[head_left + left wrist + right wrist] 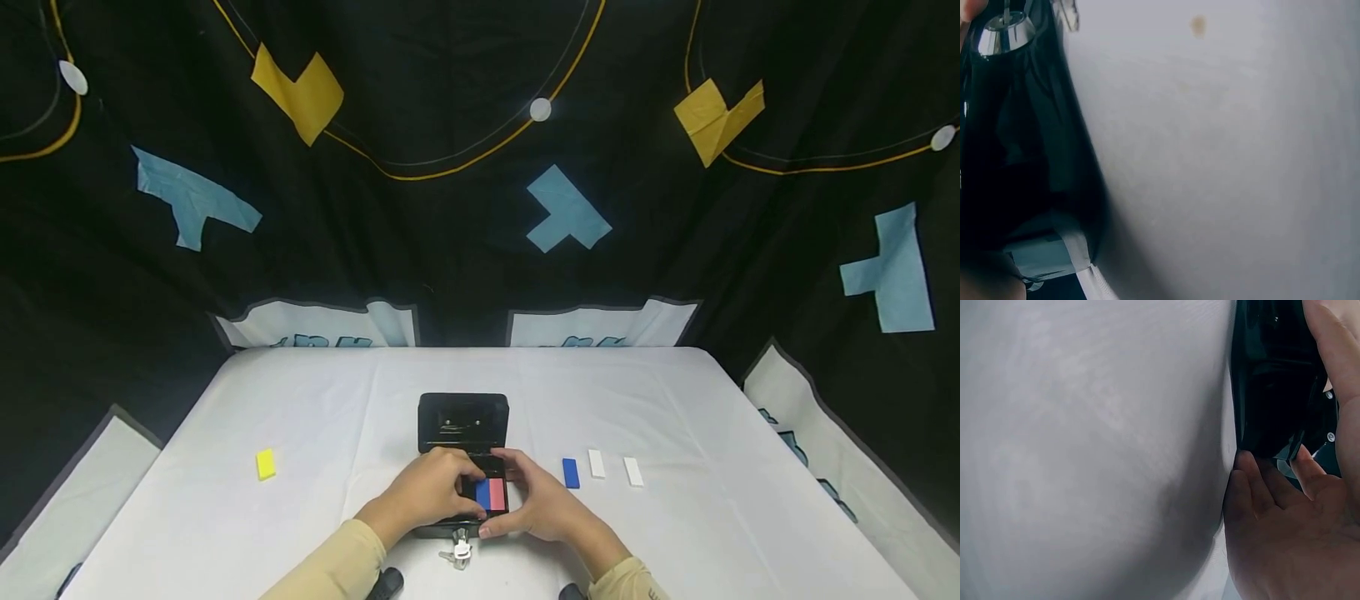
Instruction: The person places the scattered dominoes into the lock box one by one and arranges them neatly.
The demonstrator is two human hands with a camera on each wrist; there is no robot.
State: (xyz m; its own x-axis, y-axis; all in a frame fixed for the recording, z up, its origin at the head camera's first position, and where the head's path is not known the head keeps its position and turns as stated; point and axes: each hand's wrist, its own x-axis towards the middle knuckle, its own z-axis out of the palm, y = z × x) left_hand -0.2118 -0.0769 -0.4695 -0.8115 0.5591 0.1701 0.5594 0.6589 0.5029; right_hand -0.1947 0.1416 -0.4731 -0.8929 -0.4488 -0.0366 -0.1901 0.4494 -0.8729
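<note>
A black metal cash box (463, 423) stands on the table with its lid raised. Inside it lie a blue block (482, 493) and a pink block (497, 493), side by side. My left hand (431, 487) reaches over the box from the left, thumb and index finger pinching the blue block at its two ends. With my right hand (543, 504) I grip the box's right side, thumb at the front edge and fingers toward the back. A silver lock (1007, 37) shows on the box's front wall in the left wrist view. The left palm hides the box's left part.
Keys (459, 552) hang at the front of the box. Right of it on the white table (675, 533) lie another blue block (571, 473) and two white blocks (596, 464). A yellow block (266, 464) lies far left. Behind hangs a dark curtain (450, 250).
</note>
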